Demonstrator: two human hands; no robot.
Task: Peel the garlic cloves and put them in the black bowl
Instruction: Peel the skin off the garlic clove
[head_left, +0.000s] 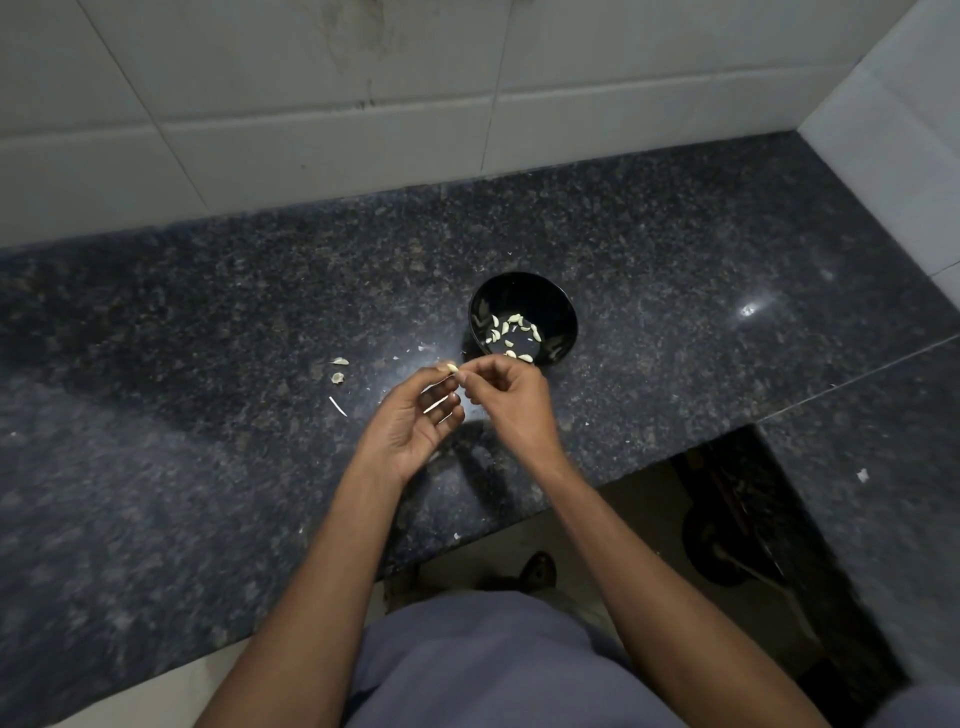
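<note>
A small black bowl (558, 306) stands on the dark granite counter (208, 322) and holds several pale peeled garlic cloves (511, 332). Just in front of the bowl, my left hand (410, 421) pinches a small garlic clove (453, 368) at its fingertips, palm turned up. My right hand (511, 397) meets it from the right, its fingertips pinching at the same clove. Both hands hover a little above the counter.
Bits of garlic skin (338, 370) lie on the counter left of my hands, and small flecks are scattered near the bowl. White tiled walls close the back and right. The counter's front edge steps in at the right, with floor and dark objects below.
</note>
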